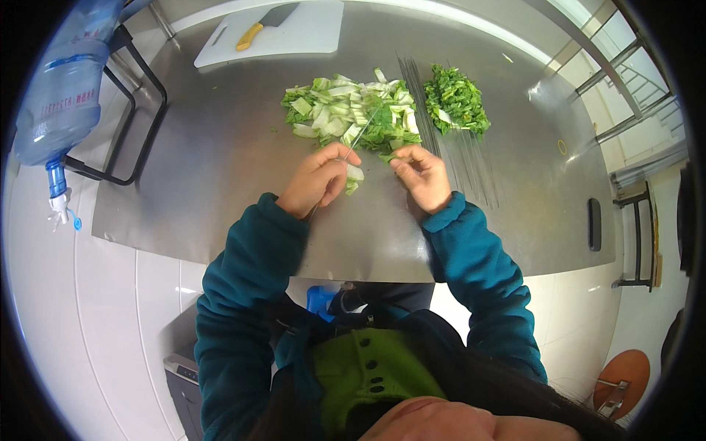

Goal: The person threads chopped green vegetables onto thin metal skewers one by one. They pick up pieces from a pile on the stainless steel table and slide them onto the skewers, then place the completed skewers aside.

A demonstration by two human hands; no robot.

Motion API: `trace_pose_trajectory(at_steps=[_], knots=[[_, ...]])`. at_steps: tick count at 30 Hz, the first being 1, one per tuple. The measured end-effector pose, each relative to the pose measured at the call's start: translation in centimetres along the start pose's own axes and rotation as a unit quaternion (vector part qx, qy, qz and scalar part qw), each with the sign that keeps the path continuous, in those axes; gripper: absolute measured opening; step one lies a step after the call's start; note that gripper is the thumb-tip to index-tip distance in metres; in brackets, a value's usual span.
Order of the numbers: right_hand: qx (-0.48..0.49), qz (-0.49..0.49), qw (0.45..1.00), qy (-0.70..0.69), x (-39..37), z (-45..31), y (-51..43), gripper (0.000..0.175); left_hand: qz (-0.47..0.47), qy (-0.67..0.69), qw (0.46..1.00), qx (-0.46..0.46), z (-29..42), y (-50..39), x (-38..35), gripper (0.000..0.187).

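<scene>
My left hand [318, 179] grips a thin metal skewer [362, 132] that slants up and right over a pile of cut leafy greens with pale stalks [336, 107]. A pale cut leaf piece [354, 176] lies or hangs beside its fingers; which, I cannot tell. My right hand [421, 171] pinches a small green leaf [388, 158] at the pile's near edge. Right of the pile lies a bundle of long metal skewers [417, 99]. Beyond it rests a heap of darker greens [455, 99], with more loose skewers [471, 165] fanned out at its near side.
A cleaver with a yellow handle [251, 36] lies on a white cutting board [309, 33] at the far left of the steel table [220, 138]. A dark phone-like object [594, 224] and a yellow rubber band [562, 146] are at right. An upturned water bottle [69, 99] stands left.
</scene>
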State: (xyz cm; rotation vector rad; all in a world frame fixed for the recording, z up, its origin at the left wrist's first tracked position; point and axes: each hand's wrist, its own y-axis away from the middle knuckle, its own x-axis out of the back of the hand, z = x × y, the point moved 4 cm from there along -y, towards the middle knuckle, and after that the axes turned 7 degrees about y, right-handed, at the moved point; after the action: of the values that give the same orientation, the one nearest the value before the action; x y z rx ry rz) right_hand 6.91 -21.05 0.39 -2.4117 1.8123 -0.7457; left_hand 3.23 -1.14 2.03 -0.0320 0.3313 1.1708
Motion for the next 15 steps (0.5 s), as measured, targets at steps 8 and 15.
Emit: trace_pose_trajectory(at_steps=[8,15], knots=[[-0.126,0.067,0.949,-0.283,1.5,1.6,-0.3,0.005,0.017,-0.087,0.996,-0.029,-0.6,-0.1,-0.4,0.018],[-0.125,0.081,0.910,-0.386,2.1,1.1,-0.7,0.002,-0.113,-0.120,0.986,-0.015,-1.7,-0.2,-1.2,0.018]])
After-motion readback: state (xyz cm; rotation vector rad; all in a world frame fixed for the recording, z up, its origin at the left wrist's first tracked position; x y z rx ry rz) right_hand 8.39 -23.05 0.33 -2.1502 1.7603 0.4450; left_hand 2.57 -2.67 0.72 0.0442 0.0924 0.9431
